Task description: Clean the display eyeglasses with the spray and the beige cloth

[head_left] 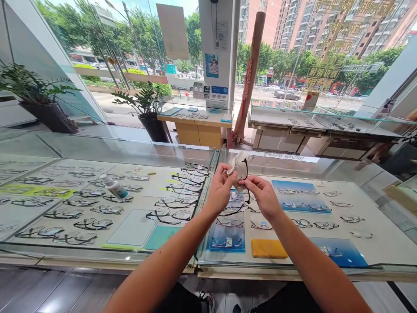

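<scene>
Above the glass counter, my left hand [224, 184] is closed on a pale cloth [239, 159], which it presses around one lens of a pair of dark-framed eyeglasses [246, 168]. My right hand [261, 193] pinches the same eyeglasses near the middle of the frame. The glasses are held with one lens above the other, and the fingers and cloth hide part of them. Below both hands, many other eyeglasses lie inside the display case, among them a dark pair [169, 214] to the left.
A white spray bottle [114, 187] is on the left counter. An orange-yellow flat item [269, 248] is near the front edge on the right. Glass counter panels [208, 265] run across in front of me. Beyond are potted plants [153, 117], a wooden post [249, 78] and more display cases [198, 115].
</scene>
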Available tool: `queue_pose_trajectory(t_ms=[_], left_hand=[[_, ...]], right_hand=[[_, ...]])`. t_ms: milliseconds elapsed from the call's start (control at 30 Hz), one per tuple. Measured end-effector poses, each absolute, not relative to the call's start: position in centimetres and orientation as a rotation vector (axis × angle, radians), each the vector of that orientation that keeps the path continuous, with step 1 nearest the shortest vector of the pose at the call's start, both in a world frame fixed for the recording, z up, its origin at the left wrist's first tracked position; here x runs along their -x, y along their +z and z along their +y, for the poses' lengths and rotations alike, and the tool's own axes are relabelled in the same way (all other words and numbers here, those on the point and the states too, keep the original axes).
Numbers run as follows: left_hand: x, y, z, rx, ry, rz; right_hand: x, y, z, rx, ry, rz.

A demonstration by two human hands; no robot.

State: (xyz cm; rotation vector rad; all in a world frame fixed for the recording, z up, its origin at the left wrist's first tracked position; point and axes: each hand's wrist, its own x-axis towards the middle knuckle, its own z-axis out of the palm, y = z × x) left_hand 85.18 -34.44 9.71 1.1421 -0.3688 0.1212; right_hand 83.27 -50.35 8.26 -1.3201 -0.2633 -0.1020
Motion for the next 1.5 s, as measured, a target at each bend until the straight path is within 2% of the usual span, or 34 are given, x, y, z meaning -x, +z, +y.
queue_pose_trajectory(t_ms=[300,667,1100,1300,1500], left_hand=[[-85.6,8.9,-34.3,-1.242,0.243,-0.408],[-86.1,10.0,-33.4,-1.111,-0.239,-0.463],[-85.8,10.7,-32.8,-1.114,-0.208,-0.542],[-85.7,13.1,-31.9,-1.124,-0.249,-0.568],[-85.8,20.9,-30.9,-1.305,-0.231,-0.768]], right_hand=[[-83.4,7.7,-50.7,1.300,-0.044,-0.311],[-83.7,7.7,-51.0,1.311,-0.025,-0.386],[-83.7,7.6,-51.4,1.283,0.022,-0.368],[-83.7,12.1,-52.4,1.384,0.065,-0.468],[-83.3,20.9,-54.6,1.561,0.102,-0.688]])
